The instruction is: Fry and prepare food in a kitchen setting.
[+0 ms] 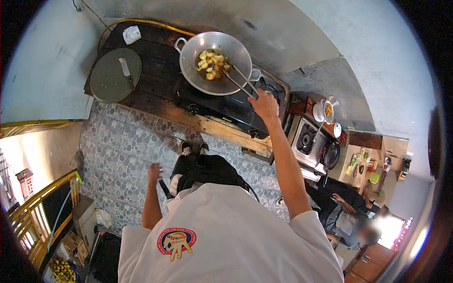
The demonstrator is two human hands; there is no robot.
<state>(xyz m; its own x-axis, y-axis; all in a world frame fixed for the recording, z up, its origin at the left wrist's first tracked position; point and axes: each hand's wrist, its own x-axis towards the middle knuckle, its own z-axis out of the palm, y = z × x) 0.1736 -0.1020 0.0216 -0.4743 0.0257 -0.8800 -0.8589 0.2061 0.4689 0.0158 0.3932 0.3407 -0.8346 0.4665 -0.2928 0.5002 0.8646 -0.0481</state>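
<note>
My right hand (264,104) grips the handle end of metal tongs (244,78). The tongs' tips reach into a large two-handled metal wok (226,86), among yellow and browned pieces of food (211,62) lying in oil. Beneath the wok is a black gas stove (226,109) on a dark wooden counter (155,76). Away from the counter, my left hand (155,172) hangs low above the tiled floor with its fingers apart and nothing in it. A knife (126,72) with a broad blade rests on a round board (106,79) at the counter's left end.
A crumpled white packet (132,34) lies at the counter's back left. On the right stand a second stove (305,136), a black frying pan (331,155) and a strainer (329,109) holding food. Other people (345,215) are at the lower right. Boxes (75,247) stand at the lower left.
</note>
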